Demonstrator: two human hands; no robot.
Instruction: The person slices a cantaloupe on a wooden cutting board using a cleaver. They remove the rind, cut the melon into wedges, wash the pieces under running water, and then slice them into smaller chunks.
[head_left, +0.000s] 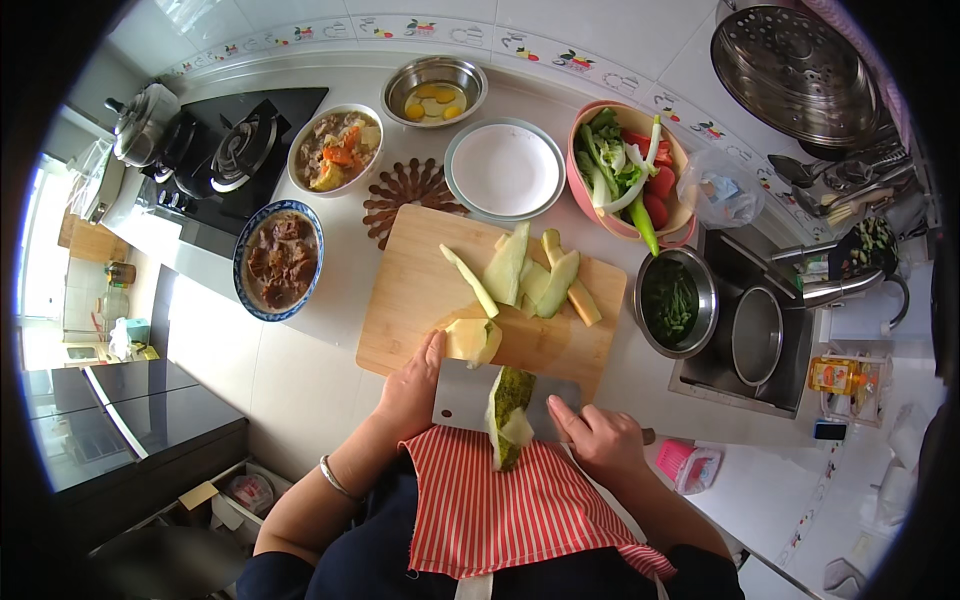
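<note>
My right hand (604, 435) grips a cleaver (461, 394), its index finger stretched along the broad blade. The blade lies across the near edge of a wooden cutting board (405, 300). On the blade's face rests a strip of dark green rind (510, 420) with pale flesh. My left hand (412, 386) holds the left side of a peeled, pale yellow chunk of melon or squash (471, 341) at the board's near part; its thumb is hidden. Several pale green peel strips (510, 270) lie in a loose pile farther back on the board.
Behind the board are a brown trivet (409, 191), white plates (508, 169) and a steel bowl with eggs (435, 94). Meat dishes (279, 259) stand left near a gas stove (244, 146). To the right are a vegetable basin (630, 172), a bowl of cut greens (675, 304) and the sink (757, 337).
</note>
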